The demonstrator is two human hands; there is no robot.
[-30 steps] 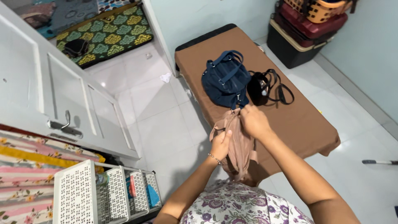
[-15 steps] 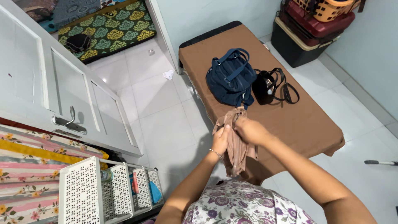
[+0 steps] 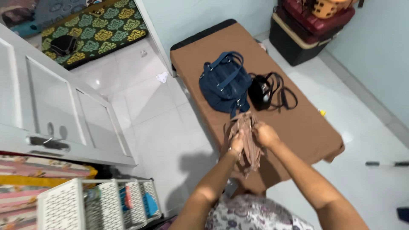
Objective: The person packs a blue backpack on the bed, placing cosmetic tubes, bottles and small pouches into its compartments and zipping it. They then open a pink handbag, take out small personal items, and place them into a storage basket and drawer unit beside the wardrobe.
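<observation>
Both of my hands grip a limp dusty-pink cloth bag [image 3: 248, 140] that hangs in front of me over the near end of a brown-covered bed [image 3: 298, 123]. My left hand [image 3: 237, 141] pinches its left side, and my right hand [image 3: 265, 134] holds its upper right part. Just beyond my hands a dark blue handbag [image 3: 225, 83] lies on the bed. A small black bag [image 3: 260, 91] with a long looped strap lies right of it.
A white door [image 3: 51, 115] stands open at the left. Below it is a white lattice rack [image 3: 98, 204] with small items. Stacked storage boxes [image 3: 309, 30] sit in the far right corner. A patterned green mat [image 3: 91, 32] lies on the white tile floor.
My view has swung a little left and down. My hands have stayed on the pink bag and shifted slightly along it.
</observation>
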